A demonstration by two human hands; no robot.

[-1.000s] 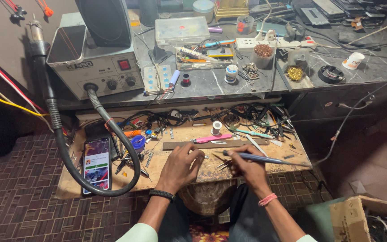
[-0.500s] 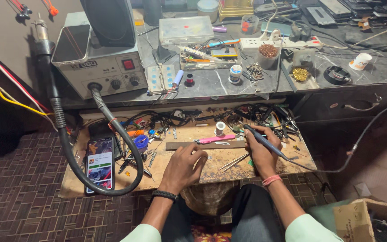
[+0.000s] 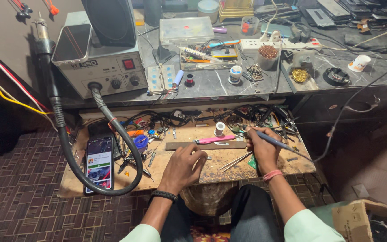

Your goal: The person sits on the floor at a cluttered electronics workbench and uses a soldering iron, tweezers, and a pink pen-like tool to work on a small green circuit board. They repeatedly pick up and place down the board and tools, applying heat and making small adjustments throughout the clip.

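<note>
Head view | my right hand [image 3: 261,150] is gripping the iron [image 3: 272,140] | left hand [image 3: 183,166] is resting curled, holding nothing, on the worktop [image 3: 229,159]

Head view, steeply down onto workbench [image 3: 265,168], near.

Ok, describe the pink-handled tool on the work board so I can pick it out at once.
Start at the low wooden board under the grey bench. A dark flat strip lies across its middle, just beyond the left hand. The pink-handled tool lies flat along that strip, the only bright pink thing there, left of the right hand.
</note>
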